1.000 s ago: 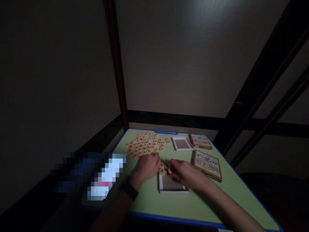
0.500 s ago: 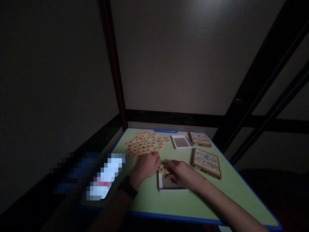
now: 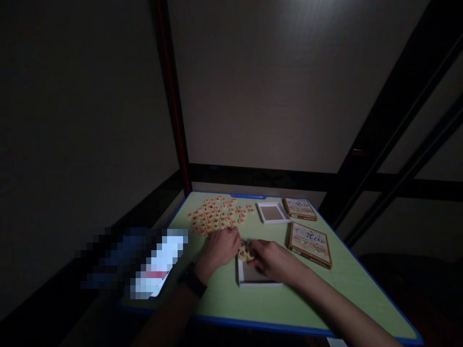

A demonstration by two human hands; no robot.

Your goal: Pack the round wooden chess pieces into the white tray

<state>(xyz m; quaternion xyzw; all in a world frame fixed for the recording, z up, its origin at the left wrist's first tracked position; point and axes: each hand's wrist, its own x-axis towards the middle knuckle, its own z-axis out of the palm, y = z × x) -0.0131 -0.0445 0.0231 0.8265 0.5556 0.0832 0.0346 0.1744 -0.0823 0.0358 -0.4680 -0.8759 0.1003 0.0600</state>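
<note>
A shallow white box (image 3: 241, 282) lies in front of me, with several round Chinese chess pieces (image 3: 242, 254) at its far left corner. Over that corner, my right hand (image 3: 273, 259) has its thumb and fingers closed around a piece (image 3: 250, 254) at the box's far side. My left hand (image 3: 222, 246), with a dark band on the wrist, is curled at the box's left far corner; its fingertips are hidden, so what it holds I cannot make out. Beyond it spreads a pile of Chinese chess pieces (image 3: 216, 217) with red and black characters.
A second shallow white box (image 3: 274, 213) stands at the back. Two printed game-box lids, a near one (image 3: 310, 243) and a far one (image 3: 300, 208), lie on the right. At the left edge is a bright, blurred-out screen (image 3: 159, 262). The green table (image 3: 224, 301) has a blue rim.
Both hands stay almost where they were at the box. The right fingers shift only slightly around the pieces.
</note>
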